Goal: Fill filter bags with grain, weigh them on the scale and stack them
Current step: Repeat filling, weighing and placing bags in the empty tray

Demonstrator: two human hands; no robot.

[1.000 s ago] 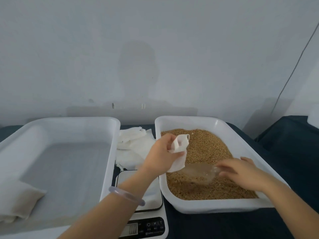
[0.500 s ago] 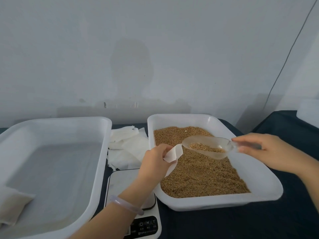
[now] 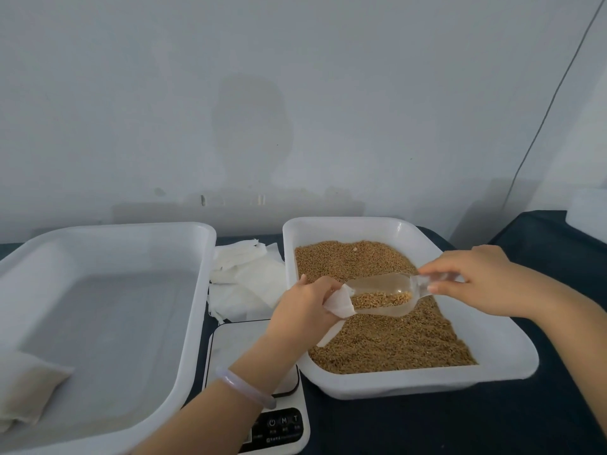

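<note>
My left hand [image 3: 303, 310] grips a white filter bag [image 3: 340, 305] over the left edge of the white grain tray [image 3: 512, 353], which holds brown grain [image 3: 387, 343]. My right hand [image 3: 486, 280] pinches the handle of a clear plastic scoop [image 3: 384, 295]. The scoop carries some grain, and its front lip sits at the bag's mouth. A white digital scale [image 3: 249, 339] lies below my left wrist, its platform bare. One filled bag [image 3: 23, 389] rests in the large white tray [image 3: 193, 290] on the left.
A pile of unfilled white filter bags [image 3: 246, 277] lies between the two trays on the dark cloth-covered table [image 3: 460, 425]. A grey wall [image 3: 295, 93] stands right behind the trays, with a thin cable [image 3: 542, 126] running down it at the right.
My right hand lifted the scoop out of the grain with a load and brought it leftward to the bag's mouth. My left hand kept hold of the bag.
</note>
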